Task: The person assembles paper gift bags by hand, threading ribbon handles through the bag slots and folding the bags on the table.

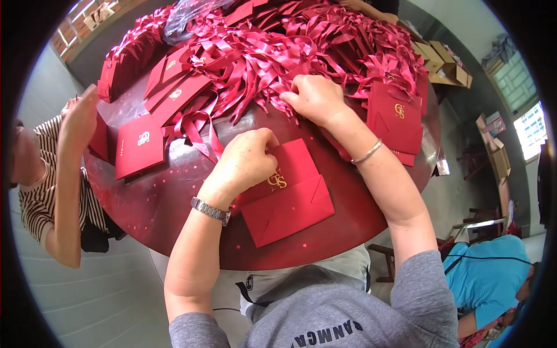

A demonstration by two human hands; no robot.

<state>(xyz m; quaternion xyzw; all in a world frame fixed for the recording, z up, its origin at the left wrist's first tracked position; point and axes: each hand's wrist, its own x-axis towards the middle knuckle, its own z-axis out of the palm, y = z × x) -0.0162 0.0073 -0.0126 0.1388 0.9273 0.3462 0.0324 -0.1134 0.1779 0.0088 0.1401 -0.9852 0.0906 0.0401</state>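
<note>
A red paper gift bag (pixel 290 213) with a gold emblem lies folded flat at the table's near edge, its bottom flap toward me. My left hand (pixel 246 162) is closed over the bag's upper left part and covers some of the emblem. Whatever its curled fingers hold is hidden. Farther up and to the right, my right hand (pixel 316 100) is closed, thumb and fingertips together, at the front of a heap of pink-red satin ribbons (pixel 261 64). Anything between those fingertips is too small to make out.
Red bags (pixel 395 119) are stacked at right; more bags (pixel 141 145) lie at left. The round dark red table (pixel 191 214) carries small red dots. A person in a striped shirt (pixel 43 168) sits left, another in blue (pixel 490 275) at lower right. Cardboard boxes (pixel 444 64) stand beyond.
</note>
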